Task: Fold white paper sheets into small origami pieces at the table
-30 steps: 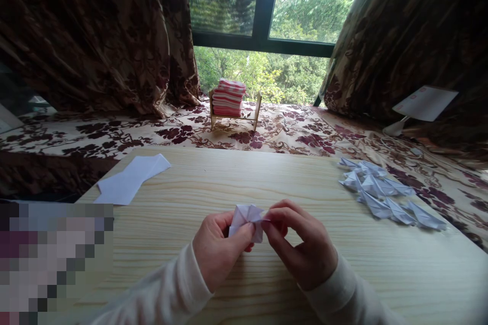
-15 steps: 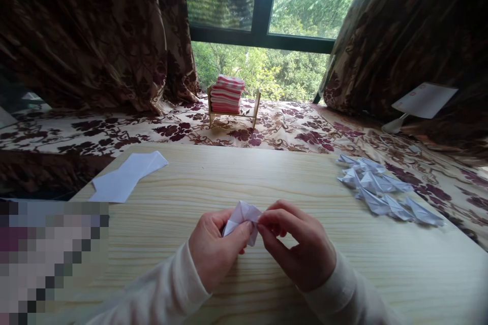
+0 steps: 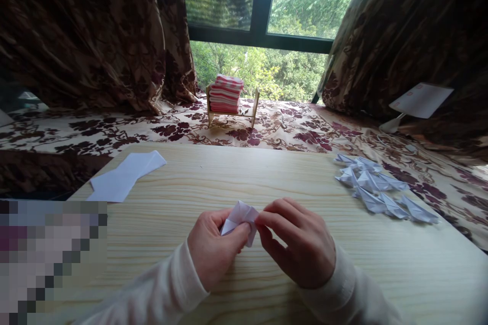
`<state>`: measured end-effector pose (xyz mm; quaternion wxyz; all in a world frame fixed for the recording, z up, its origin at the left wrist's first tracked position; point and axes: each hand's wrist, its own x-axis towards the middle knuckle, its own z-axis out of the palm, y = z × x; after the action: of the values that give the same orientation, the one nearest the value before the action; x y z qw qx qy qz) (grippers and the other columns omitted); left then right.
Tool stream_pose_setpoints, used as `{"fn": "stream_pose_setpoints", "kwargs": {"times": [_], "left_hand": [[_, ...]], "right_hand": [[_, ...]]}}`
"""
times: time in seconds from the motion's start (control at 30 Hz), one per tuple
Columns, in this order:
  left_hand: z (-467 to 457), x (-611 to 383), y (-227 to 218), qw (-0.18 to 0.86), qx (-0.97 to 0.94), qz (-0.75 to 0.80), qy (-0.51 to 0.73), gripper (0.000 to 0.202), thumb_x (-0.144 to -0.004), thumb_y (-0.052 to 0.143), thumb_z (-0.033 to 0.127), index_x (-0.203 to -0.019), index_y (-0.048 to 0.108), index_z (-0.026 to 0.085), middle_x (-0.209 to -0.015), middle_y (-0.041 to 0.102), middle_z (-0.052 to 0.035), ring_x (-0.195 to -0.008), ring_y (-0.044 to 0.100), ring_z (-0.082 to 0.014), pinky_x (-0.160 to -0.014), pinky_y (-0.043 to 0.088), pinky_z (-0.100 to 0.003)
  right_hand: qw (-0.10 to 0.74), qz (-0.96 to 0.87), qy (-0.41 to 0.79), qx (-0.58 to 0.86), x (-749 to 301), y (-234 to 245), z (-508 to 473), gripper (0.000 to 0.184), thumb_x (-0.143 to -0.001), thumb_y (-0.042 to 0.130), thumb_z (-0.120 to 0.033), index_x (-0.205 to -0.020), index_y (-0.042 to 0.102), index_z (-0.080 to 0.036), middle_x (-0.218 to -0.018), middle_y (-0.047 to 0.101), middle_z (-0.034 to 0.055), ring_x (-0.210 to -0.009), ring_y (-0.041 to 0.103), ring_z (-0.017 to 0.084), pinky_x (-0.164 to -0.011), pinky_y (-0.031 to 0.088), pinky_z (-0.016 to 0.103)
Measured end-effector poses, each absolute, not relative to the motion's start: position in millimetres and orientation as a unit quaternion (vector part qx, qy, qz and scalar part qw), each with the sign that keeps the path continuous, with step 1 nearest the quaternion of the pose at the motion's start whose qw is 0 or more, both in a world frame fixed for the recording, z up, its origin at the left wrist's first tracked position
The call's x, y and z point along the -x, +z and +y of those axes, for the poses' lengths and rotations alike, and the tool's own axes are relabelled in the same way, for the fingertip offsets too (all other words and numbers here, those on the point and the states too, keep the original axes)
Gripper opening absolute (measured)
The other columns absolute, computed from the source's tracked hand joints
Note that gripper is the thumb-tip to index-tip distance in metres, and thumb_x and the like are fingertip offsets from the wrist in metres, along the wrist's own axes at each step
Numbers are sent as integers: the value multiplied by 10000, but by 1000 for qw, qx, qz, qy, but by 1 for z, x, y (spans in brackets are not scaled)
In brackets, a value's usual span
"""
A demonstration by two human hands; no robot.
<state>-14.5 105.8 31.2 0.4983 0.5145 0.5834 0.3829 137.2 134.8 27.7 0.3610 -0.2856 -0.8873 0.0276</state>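
Over the middle of the wooden table (image 3: 229, 172), my left hand (image 3: 219, 244) grips a small folded white paper (image 3: 239, 215), thumb pressed across its front. My right hand (image 3: 301, 241) is closed in a pinch at the paper's right edge, its fingertips together on the corner there. Creases and layered flaps show on the paper's upper part; its lower left side is covered by my left thumb and palm. Several folded white paper boats (image 3: 375, 183) lie grouped at the table's right side. Flat white paper sheets (image 3: 122, 177) overlap at the far left.
Beyond the table, a floral cloth (image 3: 171, 129) covers a ledge below the window (image 3: 263, 20). A small wooden rack holding stacked red-and-white cloths (image 3: 225, 95) stands on it. To the right is a white lamp-like object (image 3: 421, 100). The lower left corner is pixelated.
My right fingers have shifted slightly at the paper's right edge, still pinching it. My left hand keeps its hold. The whole view has drifted a little.
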Motion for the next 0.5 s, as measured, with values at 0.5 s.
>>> {"fn": "stream_pose_setpoints", "kwargs": {"times": [0.5], "left_hand": [[109,18,37,544,-480,577,375,170,-625,524,257,-505,542,137,-423,459,26,-441,414,-91,-451,333,-204]], "right_hand": [[339,-911,-56,227,-136,32,133,166,-788,474,-91,-693,599,-149,-626,578,46,-572,423,142,-509,355,264]]}}
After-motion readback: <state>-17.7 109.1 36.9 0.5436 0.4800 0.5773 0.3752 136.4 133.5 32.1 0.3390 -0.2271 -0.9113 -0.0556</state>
